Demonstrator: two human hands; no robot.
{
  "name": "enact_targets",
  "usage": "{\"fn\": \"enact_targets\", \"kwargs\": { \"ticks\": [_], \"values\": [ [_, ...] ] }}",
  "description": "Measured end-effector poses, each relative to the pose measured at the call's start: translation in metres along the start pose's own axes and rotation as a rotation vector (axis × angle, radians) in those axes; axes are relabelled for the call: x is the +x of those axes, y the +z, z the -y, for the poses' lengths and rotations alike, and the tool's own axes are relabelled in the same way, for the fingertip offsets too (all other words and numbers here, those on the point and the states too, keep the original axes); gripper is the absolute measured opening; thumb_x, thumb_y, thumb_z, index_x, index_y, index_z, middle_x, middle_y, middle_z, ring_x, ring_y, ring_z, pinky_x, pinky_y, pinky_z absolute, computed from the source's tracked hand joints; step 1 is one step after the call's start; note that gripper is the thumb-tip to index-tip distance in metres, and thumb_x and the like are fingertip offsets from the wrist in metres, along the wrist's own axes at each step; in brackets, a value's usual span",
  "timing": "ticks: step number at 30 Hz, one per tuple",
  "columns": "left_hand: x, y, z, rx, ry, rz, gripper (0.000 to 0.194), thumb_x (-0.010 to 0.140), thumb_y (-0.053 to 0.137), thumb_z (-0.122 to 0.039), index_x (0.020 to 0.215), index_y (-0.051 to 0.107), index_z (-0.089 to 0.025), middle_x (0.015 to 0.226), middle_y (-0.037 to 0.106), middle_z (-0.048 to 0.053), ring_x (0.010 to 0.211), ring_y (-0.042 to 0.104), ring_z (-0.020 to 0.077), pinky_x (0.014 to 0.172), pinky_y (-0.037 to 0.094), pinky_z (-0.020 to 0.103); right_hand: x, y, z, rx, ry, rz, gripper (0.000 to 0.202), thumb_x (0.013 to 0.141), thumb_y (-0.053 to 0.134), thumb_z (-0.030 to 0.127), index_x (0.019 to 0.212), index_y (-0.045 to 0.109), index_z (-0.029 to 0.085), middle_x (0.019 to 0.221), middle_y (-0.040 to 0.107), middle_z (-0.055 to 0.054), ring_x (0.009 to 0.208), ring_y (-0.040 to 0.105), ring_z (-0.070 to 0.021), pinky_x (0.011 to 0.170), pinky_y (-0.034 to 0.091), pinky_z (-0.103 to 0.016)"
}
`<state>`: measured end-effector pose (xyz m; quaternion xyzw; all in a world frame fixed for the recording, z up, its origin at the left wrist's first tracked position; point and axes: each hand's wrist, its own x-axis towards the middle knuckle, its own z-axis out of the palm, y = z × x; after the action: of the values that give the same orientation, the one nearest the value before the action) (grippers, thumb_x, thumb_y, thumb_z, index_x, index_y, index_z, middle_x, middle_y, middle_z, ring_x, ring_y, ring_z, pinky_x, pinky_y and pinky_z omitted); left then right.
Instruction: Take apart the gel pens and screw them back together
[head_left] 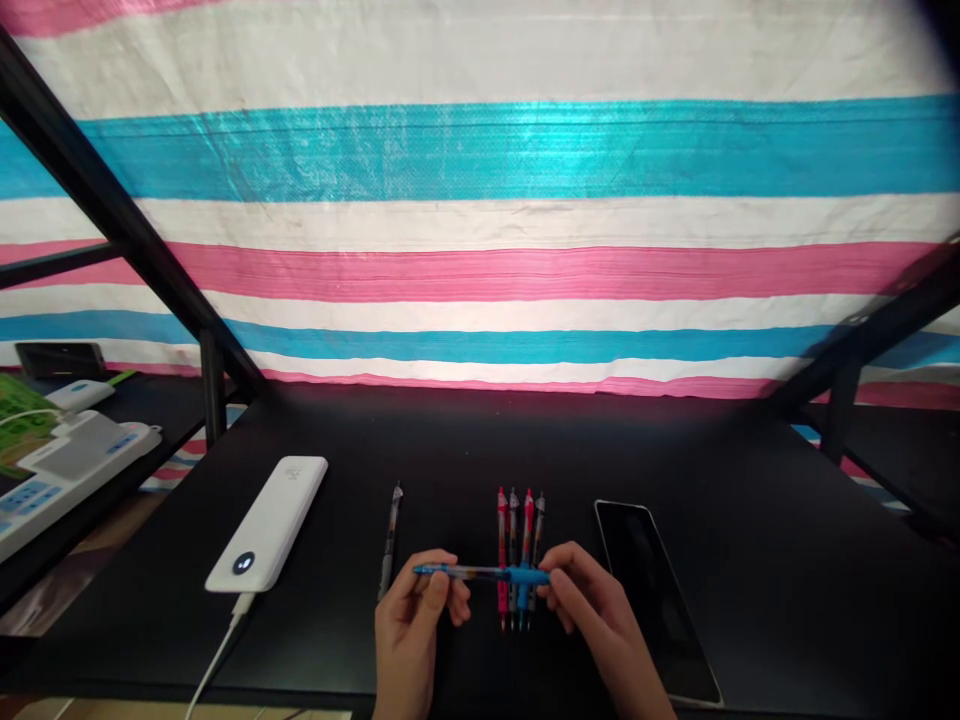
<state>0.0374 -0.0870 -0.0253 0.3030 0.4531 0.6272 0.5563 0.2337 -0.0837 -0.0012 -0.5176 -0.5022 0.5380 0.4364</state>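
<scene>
A blue pen (487,574) with a clear barrel lies level between my two hands, above the black table. My left hand (417,610) pinches its left end between thumb and fingers. At the other end, by the blue grip, the thumb and fingertips of my right hand (589,605) hold it too. Behind this pen several pens stand side by side in a row, among them a red pen (502,520) and a dark pen (539,520); their middles are partly covered. A single black pen (391,540) lies apart, just beyond my left hand.
To the left lies a white power bank (274,520) with a white cable (221,655) plugged in. A dark phone (656,595) rests right of my right hand. Black metal frame bars (135,240) and a striped sheet (525,270) bound the table (420,430). A power strip (82,480) sits far left.
</scene>
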Motion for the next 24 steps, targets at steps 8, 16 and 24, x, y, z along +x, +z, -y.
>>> {"fn": "enact_targets", "kwargs": {
  "ticks": [8, 16, 24],
  "values": [
    [0.0004, 0.0003, -0.0005, -0.015, 0.002, -0.004, 0.032, 0.08, 0.078, -0.044, 0.091, 0.073, -0.014, 0.063, 0.069, 0.005, 0.054, 0.061, 0.0154, 0.052, 0.047, 0.023, 0.0, 0.0003, -0.0001, -0.016, 0.007, 0.024, 0.037, 0.093, 0.058, 0.054, 0.083, 0.059, 0.019, 0.073, 0.054, 0.001, 0.06, 0.043, -0.0132, 0.056, 0.034, -0.025],
    [0.0, 0.0001, -0.0001, -0.01, 0.008, -0.003, 0.032, 0.081, 0.077, -0.043, 0.092, 0.072, -0.013, 0.063, 0.069, 0.005, 0.054, 0.061, 0.0156, 0.051, 0.047, 0.024, -0.0001, 0.0011, -0.0019, 0.013, 0.014, 0.024, 0.037, 0.093, 0.06, 0.055, 0.086, 0.062, 0.019, 0.073, 0.057, 0.0, 0.063, 0.047, -0.014, 0.055, 0.036, -0.024],
    [0.0015, 0.001, 0.0006, -0.009, 0.015, -0.011, 0.033, 0.08, 0.077, -0.043, 0.091, 0.072, -0.013, 0.061, 0.068, 0.004, 0.053, 0.06, 0.0153, 0.051, 0.047, 0.023, 0.0016, 0.0006, -0.008, 0.111, 0.037, -0.017, 0.037, 0.091, 0.064, 0.053, 0.082, 0.064, 0.017, 0.066, 0.06, 0.0, 0.053, 0.046, -0.0112, 0.049, 0.035, -0.022]
  ]
}}
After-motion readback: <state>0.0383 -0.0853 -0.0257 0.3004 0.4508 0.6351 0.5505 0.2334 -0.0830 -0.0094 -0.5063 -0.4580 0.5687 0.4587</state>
